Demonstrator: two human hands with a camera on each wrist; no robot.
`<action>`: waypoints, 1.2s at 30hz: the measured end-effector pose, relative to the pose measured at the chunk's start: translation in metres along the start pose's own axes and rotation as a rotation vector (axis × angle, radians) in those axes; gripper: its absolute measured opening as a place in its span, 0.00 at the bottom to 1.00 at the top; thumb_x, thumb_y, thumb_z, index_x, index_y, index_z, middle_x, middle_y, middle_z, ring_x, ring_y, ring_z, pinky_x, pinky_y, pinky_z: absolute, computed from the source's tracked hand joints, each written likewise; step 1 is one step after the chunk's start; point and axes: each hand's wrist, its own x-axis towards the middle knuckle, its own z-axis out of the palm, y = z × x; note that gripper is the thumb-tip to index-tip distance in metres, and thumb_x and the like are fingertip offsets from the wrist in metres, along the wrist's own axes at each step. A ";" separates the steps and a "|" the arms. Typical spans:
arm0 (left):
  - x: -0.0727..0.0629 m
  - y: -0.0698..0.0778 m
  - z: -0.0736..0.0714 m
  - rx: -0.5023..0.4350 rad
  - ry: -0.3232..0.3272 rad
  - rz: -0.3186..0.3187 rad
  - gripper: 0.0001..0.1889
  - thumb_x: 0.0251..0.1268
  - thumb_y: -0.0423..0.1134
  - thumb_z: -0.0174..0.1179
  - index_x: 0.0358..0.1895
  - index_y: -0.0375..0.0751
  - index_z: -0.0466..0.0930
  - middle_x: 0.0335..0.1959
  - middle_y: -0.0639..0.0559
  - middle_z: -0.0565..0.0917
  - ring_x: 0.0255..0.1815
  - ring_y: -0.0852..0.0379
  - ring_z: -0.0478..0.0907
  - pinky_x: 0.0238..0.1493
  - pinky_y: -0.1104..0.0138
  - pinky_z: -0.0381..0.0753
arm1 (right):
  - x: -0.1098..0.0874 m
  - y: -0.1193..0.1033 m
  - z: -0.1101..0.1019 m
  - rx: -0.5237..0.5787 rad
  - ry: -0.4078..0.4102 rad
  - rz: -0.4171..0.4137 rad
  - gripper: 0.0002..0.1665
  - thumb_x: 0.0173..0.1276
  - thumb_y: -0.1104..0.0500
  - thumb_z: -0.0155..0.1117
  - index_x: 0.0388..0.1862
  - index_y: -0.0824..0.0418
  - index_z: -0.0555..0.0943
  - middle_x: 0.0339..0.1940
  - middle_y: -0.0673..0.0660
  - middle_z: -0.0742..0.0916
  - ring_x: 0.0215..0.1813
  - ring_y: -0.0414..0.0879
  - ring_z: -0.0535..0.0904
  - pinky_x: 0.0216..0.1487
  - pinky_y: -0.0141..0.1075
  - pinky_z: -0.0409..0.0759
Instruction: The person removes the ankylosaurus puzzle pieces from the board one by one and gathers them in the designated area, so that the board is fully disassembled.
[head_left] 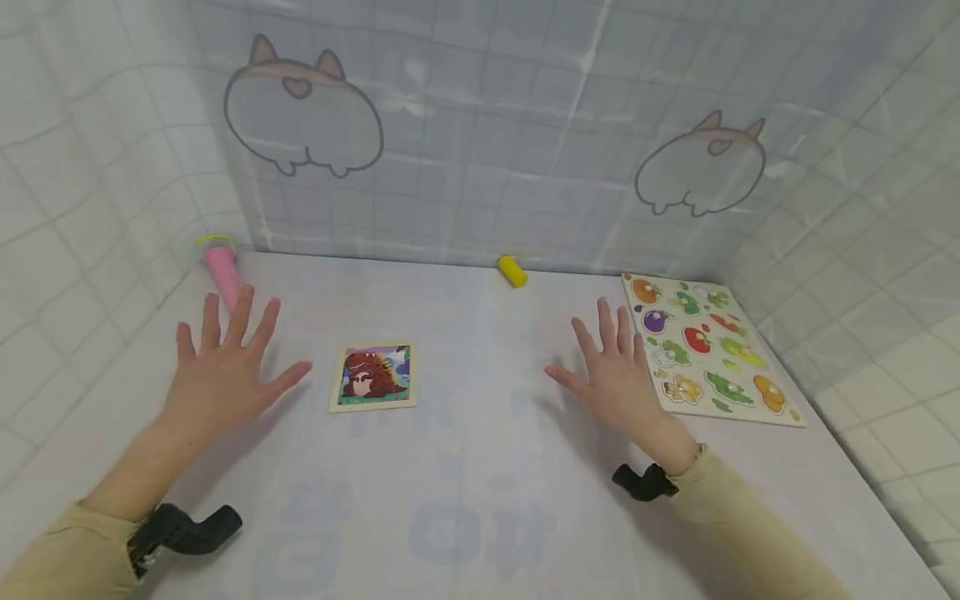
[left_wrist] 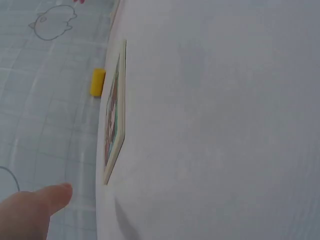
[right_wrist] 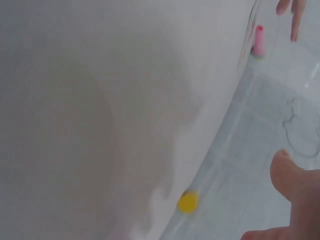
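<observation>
My left hand (head_left: 221,371) is held over the left of the table with fingers straight and spread, holding nothing. Just beyond its fingertips lies a pink toy (head_left: 222,271) with a yellow-green rim at its wide end. To the right of that thumb is a square dinosaur puzzle (head_left: 375,376) in a pale wooden frame, seen edge-on in the left wrist view. My right hand (head_left: 617,379) also has straight, spread fingers and nothing in it. Beside it, on the right, lies a white vegetable peg puzzle board (head_left: 697,350). A yellow cylinder (head_left: 513,272) rests farther back between the hands.
The white table (head_left: 457,467) carries faint blue printing. A grey tiled-pattern curtain (head_left: 480,125) with animal outlines hangs along the back edge, and white grid-patterned sheets (head_left: 892,250) enclose both sides. Each wrist wears a black mount (head_left: 198,531).
</observation>
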 end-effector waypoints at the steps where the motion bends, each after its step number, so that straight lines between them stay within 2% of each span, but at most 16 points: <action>1: 0.000 0.001 0.002 -0.008 -0.003 0.018 0.49 0.67 0.63 0.56 0.81 0.42 0.45 0.82 0.36 0.39 0.79 0.27 0.31 0.66 0.24 0.39 | 0.001 -0.003 0.002 0.020 -0.008 -0.004 0.52 0.68 0.32 0.60 0.80 0.58 0.58 0.84 0.63 0.41 0.82 0.67 0.32 0.75 0.70 0.41; 4: 0.000 0.004 0.005 -0.060 -0.038 0.073 0.46 0.68 0.57 0.59 0.80 0.39 0.48 0.80 0.33 0.48 0.79 0.27 0.41 0.67 0.26 0.45 | 0.003 -0.014 0.006 0.088 -0.024 -0.024 0.50 0.68 0.33 0.61 0.79 0.59 0.61 0.84 0.64 0.45 0.82 0.66 0.36 0.76 0.68 0.44; 7: 0.000 0.010 0.008 -0.128 -0.121 0.123 0.43 0.68 0.54 0.61 0.78 0.35 0.54 0.77 0.31 0.57 0.76 0.28 0.53 0.68 0.28 0.51 | 0.004 -0.026 0.007 0.161 -0.038 -0.040 0.47 0.68 0.34 0.62 0.77 0.58 0.63 0.84 0.63 0.48 0.83 0.65 0.40 0.75 0.69 0.48; 9: -0.001 0.015 0.009 -0.196 -0.179 0.141 0.40 0.68 0.52 0.62 0.76 0.33 0.60 0.75 0.31 0.61 0.75 0.30 0.57 0.69 0.30 0.54 | 0.005 -0.033 0.008 0.213 -0.045 -0.052 0.45 0.69 0.34 0.62 0.76 0.57 0.65 0.83 0.62 0.51 0.82 0.64 0.43 0.75 0.69 0.51; 12: -0.004 0.022 0.012 -0.266 -0.230 0.162 0.36 0.69 0.50 0.62 0.73 0.34 0.65 0.74 0.34 0.65 0.74 0.32 0.61 0.69 0.34 0.60 | 0.007 -0.045 0.011 0.297 -0.053 -0.066 0.43 0.69 0.35 0.61 0.75 0.56 0.67 0.83 0.60 0.54 0.82 0.62 0.49 0.74 0.67 0.55; 17: -0.010 0.033 0.015 -0.323 -0.234 0.231 0.29 0.70 0.47 0.62 0.70 0.38 0.72 0.73 0.40 0.70 0.72 0.37 0.66 0.66 0.41 0.70 | 0.013 -0.062 0.019 0.433 -0.064 -0.071 0.40 0.69 0.36 0.63 0.72 0.57 0.70 0.81 0.59 0.60 0.79 0.60 0.58 0.73 0.62 0.63; 23: -0.014 0.045 0.017 -0.309 -0.200 0.327 0.23 0.68 0.44 0.64 0.64 0.42 0.79 0.69 0.42 0.75 0.69 0.38 0.70 0.63 0.42 0.74 | 0.022 -0.075 0.031 0.547 -0.076 -0.078 0.35 0.71 0.40 0.63 0.68 0.58 0.74 0.77 0.59 0.68 0.76 0.57 0.66 0.71 0.59 0.66; 29: -0.016 0.046 0.018 -0.276 -0.197 0.332 0.22 0.70 0.43 0.63 0.65 0.42 0.79 0.68 0.40 0.75 0.70 0.37 0.69 0.65 0.42 0.72 | 0.029 -0.090 0.040 0.599 -0.078 -0.113 0.32 0.71 0.43 0.63 0.66 0.60 0.76 0.72 0.57 0.73 0.73 0.54 0.69 0.72 0.54 0.68; 36: -0.018 0.044 0.023 -0.281 -0.202 0.298 0.23 0.70 0.43 0.63 0.65 0.43 0.78 0.69 0.38 0.75 0.70 0.37 0.70 0.64 0.41 0.73 | 0.036 -0.110 0.048 0.648 -0.100 -0.152 0.27 0.71 0.47 0.64 0.62 0.61 0.79 0.65 0.54 0.79 0.69 0.51 0.73 0.71 0.49 0.71</action>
